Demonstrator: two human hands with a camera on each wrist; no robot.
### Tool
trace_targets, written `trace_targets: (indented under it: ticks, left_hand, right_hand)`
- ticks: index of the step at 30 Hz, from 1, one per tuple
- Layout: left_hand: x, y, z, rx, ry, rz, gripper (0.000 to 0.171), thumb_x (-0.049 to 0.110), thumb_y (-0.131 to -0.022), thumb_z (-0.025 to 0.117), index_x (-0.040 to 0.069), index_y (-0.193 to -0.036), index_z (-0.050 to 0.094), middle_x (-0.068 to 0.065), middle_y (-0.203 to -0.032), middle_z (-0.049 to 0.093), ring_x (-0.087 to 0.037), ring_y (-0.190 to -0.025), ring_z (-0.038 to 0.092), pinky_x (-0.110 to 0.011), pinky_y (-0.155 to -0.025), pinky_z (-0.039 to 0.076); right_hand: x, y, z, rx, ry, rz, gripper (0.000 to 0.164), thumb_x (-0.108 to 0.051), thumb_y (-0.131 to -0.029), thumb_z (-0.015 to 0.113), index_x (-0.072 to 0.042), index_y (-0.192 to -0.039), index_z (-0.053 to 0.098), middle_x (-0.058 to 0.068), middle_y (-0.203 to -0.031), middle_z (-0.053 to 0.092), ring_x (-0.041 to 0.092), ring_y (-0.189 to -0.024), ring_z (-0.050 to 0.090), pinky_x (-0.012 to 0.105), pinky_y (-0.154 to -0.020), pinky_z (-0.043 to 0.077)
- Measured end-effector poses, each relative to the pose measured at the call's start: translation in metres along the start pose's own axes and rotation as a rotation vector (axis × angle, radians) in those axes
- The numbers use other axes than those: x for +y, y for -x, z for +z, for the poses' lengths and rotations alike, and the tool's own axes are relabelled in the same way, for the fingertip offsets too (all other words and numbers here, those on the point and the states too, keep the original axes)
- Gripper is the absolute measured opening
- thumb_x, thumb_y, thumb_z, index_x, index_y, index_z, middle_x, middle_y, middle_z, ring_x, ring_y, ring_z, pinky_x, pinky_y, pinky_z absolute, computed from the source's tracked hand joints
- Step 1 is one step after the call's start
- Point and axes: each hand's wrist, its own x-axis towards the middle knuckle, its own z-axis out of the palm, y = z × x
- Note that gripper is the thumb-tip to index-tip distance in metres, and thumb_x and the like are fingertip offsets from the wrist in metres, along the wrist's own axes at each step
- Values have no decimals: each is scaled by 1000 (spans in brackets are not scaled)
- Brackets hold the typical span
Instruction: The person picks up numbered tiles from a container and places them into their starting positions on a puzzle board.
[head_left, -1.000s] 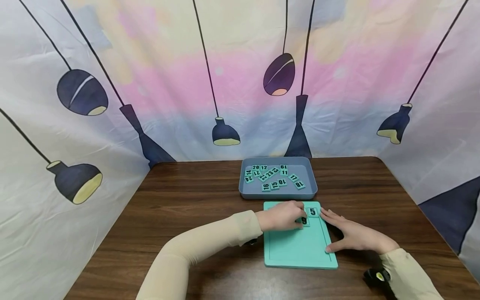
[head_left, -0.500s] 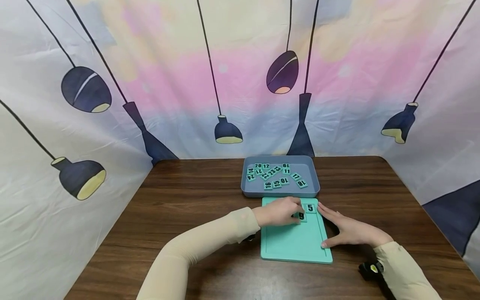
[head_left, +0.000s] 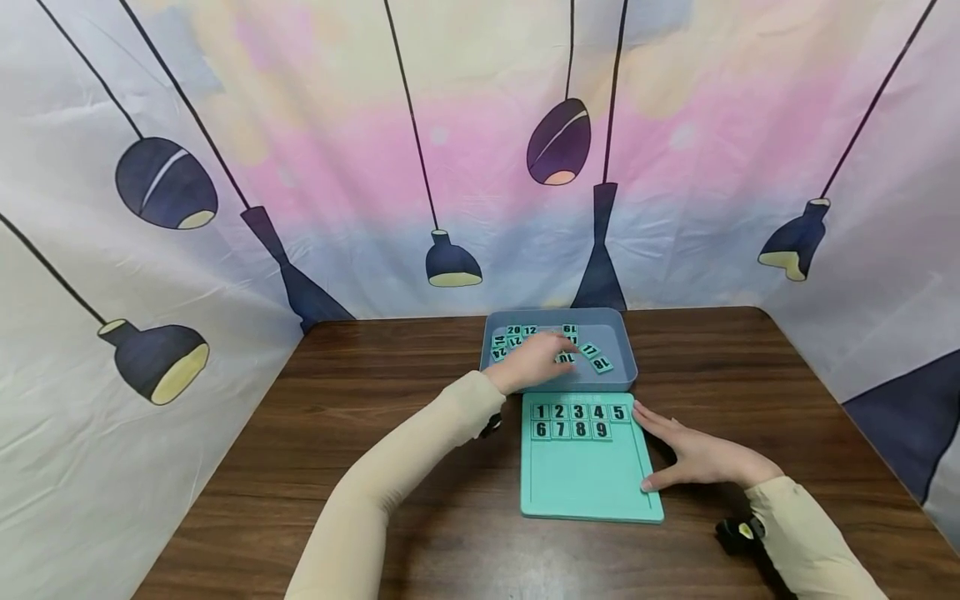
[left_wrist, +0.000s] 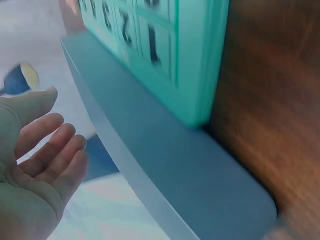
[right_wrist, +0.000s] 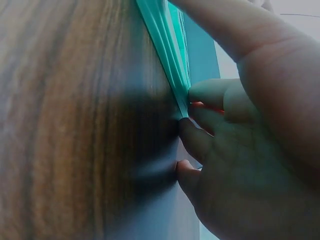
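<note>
My left hand (head_left: 534, 360) reaches over the blue-grey tray (head_left: 621, 346), its fingers hanging loosely above the number tiles. In the left wrist view the left hand (left_wrist: 42, 165) shows bent, relaxed fingers with nothing between them, beside the tray wall (left_wrist: 145, 155). A mint-green board (head_left: 585, 479) lies in front of the tray, with tiles 1 to 5 in its top row and 6 to 9 below, the 9 tile (head_left: 602, 430) being last. My right hand (head_left: 701, 458) rests spread along the board's right edge, thumb and fingertips touching it. The right wrist view shows fingertips (right_wrist: 192, 137) at that edge.
Loose number tiles lie in the tray, among them the 17 tile (head_left: 590, 350) and the 18 tile (head_left: 602, 364); my left hand covers several others. All stands on a dark wooden table (head_left: 390, 358). Behind it hangs a cloth backdrop (head_left: 337, 150) printed with lamps.
My left hand has let go of the 9 tile on the board and moved up and away to the tray. The right hand stays at the board's edge.
</note>
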Motion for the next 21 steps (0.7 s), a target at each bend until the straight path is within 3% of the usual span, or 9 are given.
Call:
trace_targets:
  ticks: [4,8,16,21]
  left_hand:
    - [-14,-6,2,-16,11,-62,36,18,-100,66,4,-133,66,-9,-135,61,-23,-125,57,-30,-100,48]
    - [-22,-13,6,-60,30,-81,38,16,-100,67,4,-135,64,-10,-137,60,-23,-125,57,-31,-101,48]
    - [-29,-30,12,-203,0,-85,38,15,-101,64,11,-139,62,-5,-141,59,-21,-133,52,-33,-112,39]
    - [-30,-34,13,-234,-17,-54,38,9,-100,63,11,-138,63,-5,-141,59,-21,-134,52,-32,-111,40]
  right_hand:
    - [1,1,2,-5,-4,-1,114,-48,-83,81,-4,-162,10,22,-167,0,58,-145,-1,74,-112,11]
    - [1,2,2,-3,-8,10,115,-48,-83,81,-4,-162,11,21,-167,0,59,-145,-1,74,-111,12]
    - [-1,1,0,-6,-7,3,114,-47,-83,81,-3,-162,11,22,-167,0,59,-144,0,74,-111,13]
    - [-3,2,-3,-1,-3,3,115,-48,-83,82,-3,-162,11,22,-167,1,59,-144,1,73,-112,14]
